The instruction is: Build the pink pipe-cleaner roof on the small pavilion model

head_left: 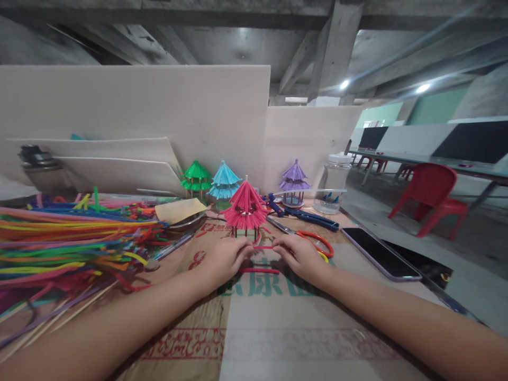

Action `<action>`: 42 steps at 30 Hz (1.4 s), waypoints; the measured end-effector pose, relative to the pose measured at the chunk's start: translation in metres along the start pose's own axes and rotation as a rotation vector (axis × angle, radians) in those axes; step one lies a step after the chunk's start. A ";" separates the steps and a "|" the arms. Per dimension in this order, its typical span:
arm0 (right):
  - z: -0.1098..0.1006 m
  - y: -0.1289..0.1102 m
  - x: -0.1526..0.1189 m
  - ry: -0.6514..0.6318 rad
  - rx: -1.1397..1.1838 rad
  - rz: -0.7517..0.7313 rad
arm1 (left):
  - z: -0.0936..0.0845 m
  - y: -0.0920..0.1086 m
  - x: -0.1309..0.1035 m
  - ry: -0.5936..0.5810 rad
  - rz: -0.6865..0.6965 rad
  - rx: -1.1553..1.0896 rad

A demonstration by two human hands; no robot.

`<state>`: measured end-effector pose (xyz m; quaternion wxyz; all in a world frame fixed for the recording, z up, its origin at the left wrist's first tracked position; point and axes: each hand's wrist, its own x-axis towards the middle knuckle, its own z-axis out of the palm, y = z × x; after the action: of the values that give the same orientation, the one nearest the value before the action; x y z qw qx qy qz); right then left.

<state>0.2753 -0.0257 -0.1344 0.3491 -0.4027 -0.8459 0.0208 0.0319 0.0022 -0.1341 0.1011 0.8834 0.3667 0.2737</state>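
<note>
A short pink pipe cleaner [262,247] is stretched level between my two hands. My left hand [229,255] pinches its left end, and the fingertips of my right hand [297,255] close on the other. Below it, a second pink pipe cleaner [260,270] lies on the printed cardboard [198,317]. Just beyond my hands stands a small pink pavilion [246,211] with a two-tiered roof and thin posts. Scissors with orange handles [317,241] rest beside my right hand, partly hidden by it.
Bundles of coloured pipe cleaners [79,233] spread across the left. Green [196,177], blue [223,182] and purple [294,180] pavilions stand behind. A blue-handled tool [313,218], a clear jar [332,185] and a phone [381,254] are to the right. White boards [138,106] rise at the back.
</note>
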 end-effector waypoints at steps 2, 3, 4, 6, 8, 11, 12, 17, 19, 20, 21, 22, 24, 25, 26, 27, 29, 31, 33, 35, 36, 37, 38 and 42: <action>0.001 0.000 0.000 -0.001 -0.006 0.001 | 0.000 -0.002 0.001 0.027 -0.054 -0.067; 0.001 0.000 0.000 0.002 -0.007 0.003 | 0.001 -0.003 0.001 0.039 -0.073 -0.092; 0.001 0.000 0.001 0.006 -0.003 0.010 | 0.001 -0.004 0.001 0.046 -0.086 -0.107; 0.001 0.000 0.001 0.011 0.020 0.064 | 0.001 -0.004 0.002 0.040 -0.096 -0.121; 0.001 0.000 0.001 0.014 0.040 0.152 | 0.000 -0.004 0.002 0.030 -0.101 -0.126; 0.000 0.000 0.002 0.036 0.089 0.286 | 0.000 -0.002 0.001 0.011 -0.102 -0.130; 0.000 0.000 0.002 0.042 0.104 0.308 | -0.001 -0.002 0.001 0.007 -0.102 -0.129; -0.002 -0.001 0.003 0.021 0.120 0.303 | -0.001 -0.004 0.001 0.009 -0.104 -0.124; -0.002 -0.001 0.004 0.018 0.157 0.313 | -0.001 -0.004 0.001 0.006 -0.115 -0.123; -0.001 -0.001 0.003 0.024 0.180 0.328 | -0.002 -0.003 0.002 0.003 -0.121 -0.123; -0.001 0.000 0.003 0.034 0.201 0.347 | -0.002 -0.003 0.002 0.001 -0.125 -0.125; 0.000 0.001 0.003 0.045 0.216 0.368 | -0.002 -0.002 0.002 -0.001 -0.128 -0.129; 0.001 0.003 0.003 0.065 0.225 0.393 | -0.002 -0.002 0.001 -0.007 -0.130 -0.139; 0.001 0.004 0.003 0.070 0.221 0.391 | -0.001 -0.002 0.001 -0.008 -0.132 -0.144; 0.002 0.004 0.003 0.072 0.217 0.382 | -0.001 -0.002 0.001 -0.007 -0.132 -0.149; 0.002 0.005 0.002 0.069 0.215 0.367 | -0.001 -0.002 0.001 0.000 -0.133 -0.156; 0.003 0.007 0.001 0.060 0.224 0.334 | 0.000 -0.004 0.001 0.024 -0.135 -0.185; 0.005 0.009 0.001 0.056 0.260 0.316 | 0.001 -0.006 0.002 0.050 -0.142 -0.228; 0.006 0.012 0.000 0.064 0.299 0.310 | 0.002 -0.007 0.003 0.070 -0.148 -0.267; 0.007 0.013 0.000 0.081 0.324 0.311 | 0.003 -0.007 0.003 0.077 -0.152 -0.287; 0.007 0.013 0.001 0.090 0.331 0.317 | 0.003 -0.007 0.003 0.075 -0.152 -0.290; 0.007 0.013 0.001 0.101 0.336 0.327 | 0.004 -0.007 0.003 0.071 -0.151 -0.289; 0.006 0.012 0.001 0.112 0.340 0.339 | 0.004 -0.007 0.003 0.065 -0.149 -0.285; 0.005 0.010 0.001 0.120 0.319 0.349 | 0.005 -0.009 0.002 0.057 -0.146 -0.261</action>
<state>0.2781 -0.0169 -0.1404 0.4489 -0.4830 -0.7274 0.1900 0.0304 0.0097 -0.1405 0.2245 0.8256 0.3939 0.3358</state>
